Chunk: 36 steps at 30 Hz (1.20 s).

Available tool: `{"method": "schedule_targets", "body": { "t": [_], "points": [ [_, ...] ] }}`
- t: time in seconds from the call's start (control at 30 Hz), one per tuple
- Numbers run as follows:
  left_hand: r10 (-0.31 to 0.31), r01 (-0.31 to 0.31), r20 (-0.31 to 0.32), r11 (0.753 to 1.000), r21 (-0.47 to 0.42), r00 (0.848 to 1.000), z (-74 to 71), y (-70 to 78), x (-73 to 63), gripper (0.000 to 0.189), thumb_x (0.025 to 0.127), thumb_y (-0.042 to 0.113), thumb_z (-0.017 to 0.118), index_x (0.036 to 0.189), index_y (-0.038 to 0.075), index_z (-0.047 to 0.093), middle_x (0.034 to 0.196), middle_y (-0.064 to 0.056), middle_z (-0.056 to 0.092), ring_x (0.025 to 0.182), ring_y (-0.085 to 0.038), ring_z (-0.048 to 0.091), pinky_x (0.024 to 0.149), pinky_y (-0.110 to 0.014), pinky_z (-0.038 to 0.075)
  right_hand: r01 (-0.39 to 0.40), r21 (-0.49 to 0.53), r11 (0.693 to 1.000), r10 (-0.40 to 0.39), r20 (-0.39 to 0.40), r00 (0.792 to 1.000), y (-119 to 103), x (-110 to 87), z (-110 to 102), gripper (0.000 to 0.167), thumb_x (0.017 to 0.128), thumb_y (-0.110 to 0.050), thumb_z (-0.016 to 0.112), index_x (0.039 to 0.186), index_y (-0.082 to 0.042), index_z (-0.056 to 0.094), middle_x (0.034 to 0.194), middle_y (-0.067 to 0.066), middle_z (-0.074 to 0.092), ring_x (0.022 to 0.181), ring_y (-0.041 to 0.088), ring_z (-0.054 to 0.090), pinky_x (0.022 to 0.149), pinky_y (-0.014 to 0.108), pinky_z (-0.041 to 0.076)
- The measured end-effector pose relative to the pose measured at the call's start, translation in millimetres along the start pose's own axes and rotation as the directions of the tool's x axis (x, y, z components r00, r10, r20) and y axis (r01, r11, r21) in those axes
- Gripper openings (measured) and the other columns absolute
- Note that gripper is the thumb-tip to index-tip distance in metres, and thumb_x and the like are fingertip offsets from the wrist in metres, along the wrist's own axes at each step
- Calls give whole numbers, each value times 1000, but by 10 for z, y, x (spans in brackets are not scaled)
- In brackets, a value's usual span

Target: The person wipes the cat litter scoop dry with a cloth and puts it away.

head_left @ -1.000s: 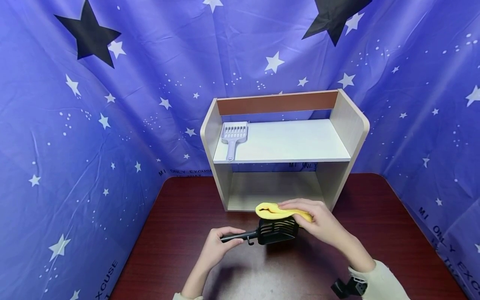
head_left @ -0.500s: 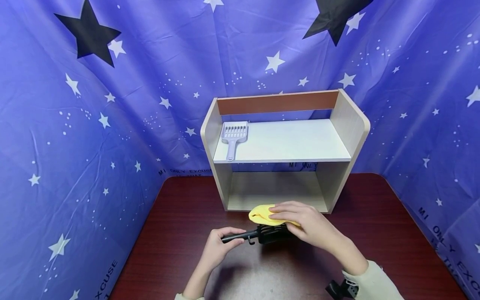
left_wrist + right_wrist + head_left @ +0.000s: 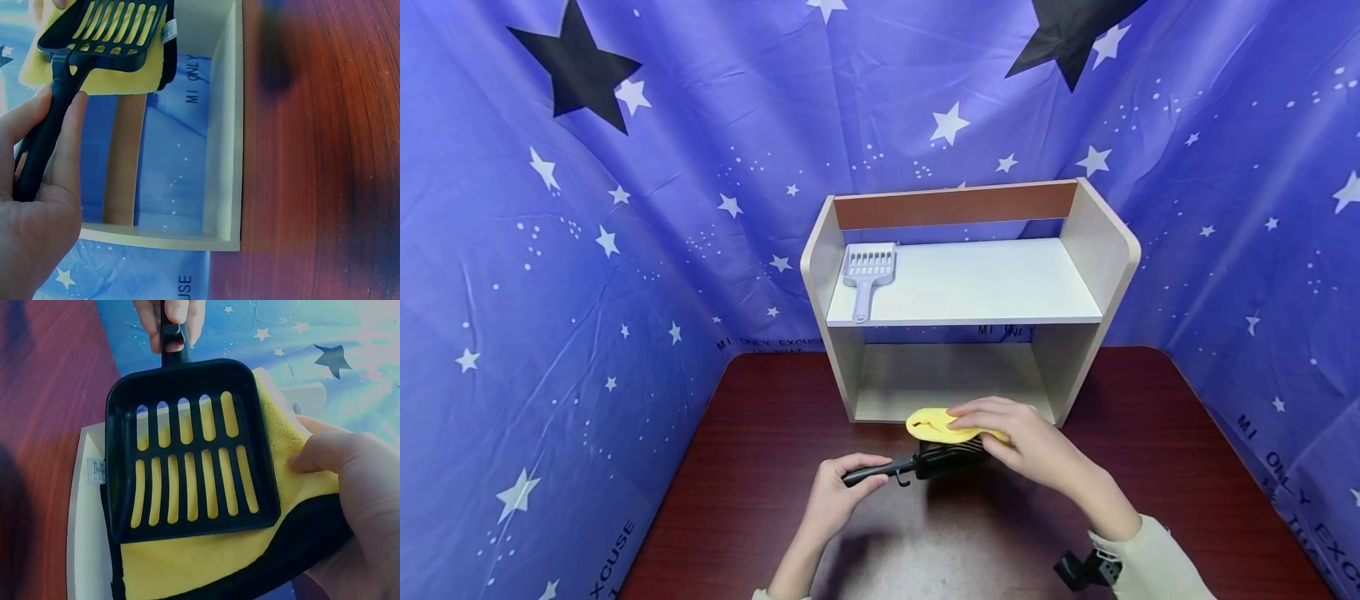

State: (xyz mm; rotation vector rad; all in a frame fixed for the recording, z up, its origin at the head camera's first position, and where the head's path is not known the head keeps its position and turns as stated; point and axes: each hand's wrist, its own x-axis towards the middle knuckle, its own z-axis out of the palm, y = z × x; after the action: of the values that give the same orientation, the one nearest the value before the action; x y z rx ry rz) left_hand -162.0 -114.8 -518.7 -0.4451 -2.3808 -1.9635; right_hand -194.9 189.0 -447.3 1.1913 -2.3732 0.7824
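My left hand [image 3: 837, 486] grips the handle of a black slotted litter scoop [image 3: 190, 450], held above the table in front of the shelf. In the head view the scoop's basket points right. My right hand [image 3: 1026, 442] holds a folded yellow cloth [image 3: 934, 425] with dark edging against the slotted back of the scoop. Through the slots the yellow shows in both wrist views. Thumb and fingers of the left hand lie on either side of the handle in the left wrist view. The cloth hides part of the basket in the head view.
A two-tier shelf unit [image 3: 970, 323] stands at the back of the dark red table [image 3: 760, 433]. On its upper board lies a pale grey litter scoop [image 3: 867, 275]. A blue curtain [image 3: 700, 167] with stars hangs around the table.
My right hand and the cloth slid left along the scoop, then slightly back right and up. The scoop tilted a little; my left hand stays on the handle.
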Motion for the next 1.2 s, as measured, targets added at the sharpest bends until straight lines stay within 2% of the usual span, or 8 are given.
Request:
{"method": "schedule_targets", "body": {
  "t": [0.2, 0.3, 0.4, 0.6, 0.73, 0.87, 1.0, 1.2],
  "points": [
    [14, -14, -13, 1000, 4, 1000, 1, 3, -5, 20, 83, 9, 79, 102, 4, 77, 93, -16, 77, 73, 0, 62, 59, -15, 49, -89, 148, 985, 90, 2, 996, 56, -40, -12, 51, 82, 10, 62, 117, -25, 72, 124, -6, 71, 115, 15, 66, 86, 19, 50],
    [14, -14, -19, 1000, 3, 1000, -2, -1, -7, 19, 83, 7, 78, 102, 4, 77, 93, -16, 77, 72, 0, 61, 59, -15, 49, -126, 254, 959, 130, 3, 992, 96, -62, -4, 51, 83, 12, 60, 116, -25, 72, 123, -4, 71, 114, 10, 64, 80, 14, 46],
    [17, -17, -22, 1000, 5, 1000, -5, -2, -10, 19, 83, 5, 78, 102, 4, 77, 93, -16, 77, 72, 0, 62, 59, -15, 49, -142, 334, 932, 151, -1, 988, 138, -86, 14, 50, 84, 13, 59, 116, -23, 72, 122, -1, 72, 116, 6, 63, 82, 14, 46],
    [22, -22, -25, 1000, 0, 999, -15, 8, -13, 19, 83, 6, 78, 102, 3, 77, 93, -16, 77, 71, 0, 62, 58, -15, 49, -106, 423, 900, 129, -26, 991, 211, -137, 43, 46, 87, 16, 56, 117, -15, 72, 123, 6, 71, 123, 8, 61, 86, 14, 46],
    [30, -30, -29, 999, -11, 999, -24, 19, -13, 20, 83, 7, 79, 102, 2, 76, 93, -18, 77, 70, 0, 62, 57, -15, 50, -81, 495, 865, 120, -46, 992, 239, -180, 54, 43, 87, 18, 55, 119, -7, 71, 125, 14, 70, 126, 8, 59, 94, 12, 45],
    [38, -39, -32, 999, -22, 999, -32, 22, -10, 20, 82, 5, 78, 102, 1, 76, 93, -19, 77, 71, -1, 62, 58, -15, 51, -99, 532, 841, 150, -53, 987, 258, -231, 62, 42, 87, 18, 56, 120, -4, 70, 127, 12, 69, 127, 5, 58, 96, 12, 45],
    [40, -41, -34, 999, -30, 999, -37, 12, -5, 20, 82, 1, 77, 102, 0, 76, 94, -20, 76, 72, -1, 63, 59, -15, 51, -108, 536, 837, 168, -65, 984, 275, -272, 74, 42, 87, 18, 56, 119, -4, 70, 128, 9, 69, 126, 3, 58, 96, 11, 46],
    [39, -41, -44, 998, -39, 998, -48, -1, 2, 20, 82, 1, 77, 102, -2, 75, 93, -22, 76, 69, 1, 60, 57, -13, 49, -17, 530, 848, 114, -151, 982, 313, -310, 118, 46, 82, 24, 54, 119, 1, 70, 127, 11, 70, 126, 6, 59, 93, 11, 47]
  ]
}}
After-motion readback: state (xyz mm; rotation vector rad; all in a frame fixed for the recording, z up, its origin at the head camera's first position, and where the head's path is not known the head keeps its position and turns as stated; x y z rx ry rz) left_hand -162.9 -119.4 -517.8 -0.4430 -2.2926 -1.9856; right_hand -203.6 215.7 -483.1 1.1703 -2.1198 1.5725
